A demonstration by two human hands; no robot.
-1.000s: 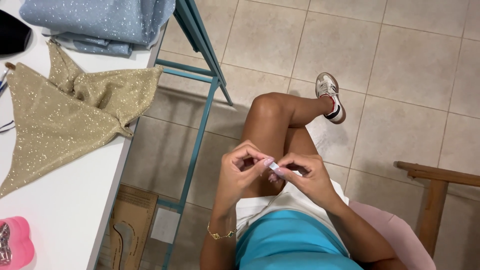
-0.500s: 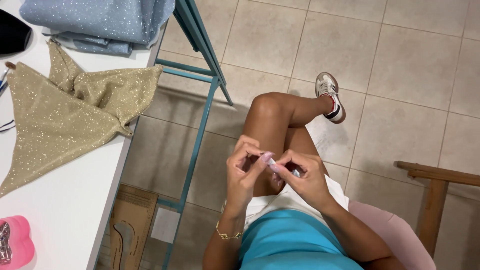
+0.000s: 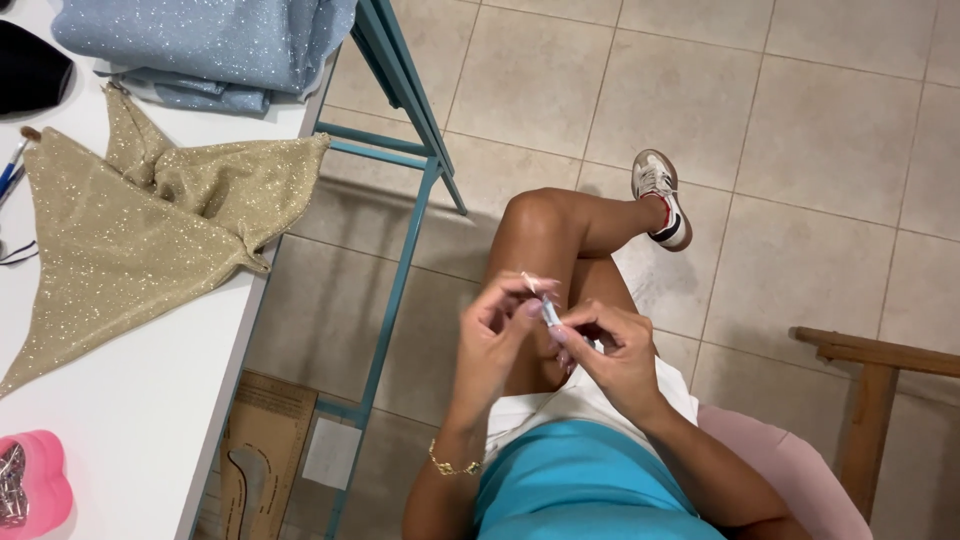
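Obs.: the person sits cross-legged beside a white table point(image 3: 150, 430), both hands raised over the lap. Between them is a small pale blue, pen-like tool point(image 3: 551, 313), too small to identify further; it may be a seam ripper or a marker.

Change against the two earlier views: the hands sit slightly higher and a little further apart. The tool, which lay almost flat between the fingertips, now stands more upright, tip toward the knee. A small pale piece point(image 3: 528, 282), possibly a cap or a thread end (cannot tell), now shows above it at the left fingertips.

Left hand point(image 3: 497, 335): fingers narrow, thumb and forefinger pinched at the upper end of the tool or on the pale piece; the exact contact is too small to resolve. A gold bracelet point(image 3: 452, 466) is on this wrist.

Right hand point(image 3: 612, 350): fingers curled and close together, pinching the lower part of the tool.

Reading: the separation of the hands suggests the tool is being opened or prepared, not yet applied to any cloth.

Surroundings: gold glitter fabric point(image 3: 120, 230) lies spread on the table, well apart from the hands; folded blue glitter fabric point(image 3: 200, 45) beyond it; a pink pin box point(image 3: 35, 490) at the near table edge.
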